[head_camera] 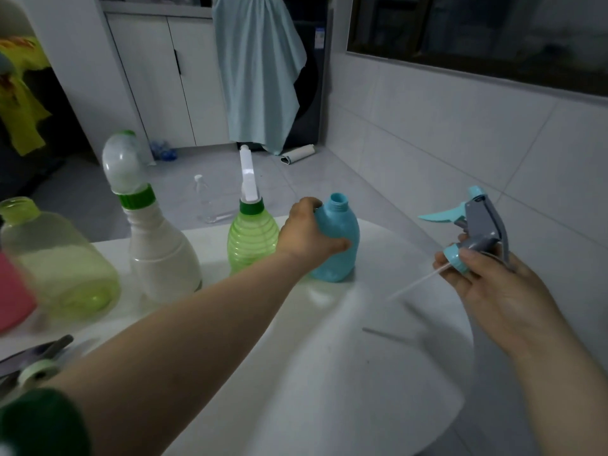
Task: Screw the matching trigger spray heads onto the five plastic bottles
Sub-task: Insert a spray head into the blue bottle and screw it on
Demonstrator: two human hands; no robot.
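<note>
Left hand (306,232) curls round the shoulder of the uncapped sky-blue plastic bottle (340,245), which stands upright at twelve o'clock on the white table (329,357). Right hand (487,284), at three o'clock of that bottle and apart from it, pinches the collar of the grey-and-blue trigger spray head (482,225), its dip tube pointing toward eight o'clock. At nine o'clock stand a ribbed green bottle (251,245) with a white sprayer and a white bottle (161,258) with a green collar.

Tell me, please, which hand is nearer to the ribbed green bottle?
Left. The left hand grips the blue bottle just beside the ribbed green bottle; the right hand holds a spray head well beyond it.
</note>
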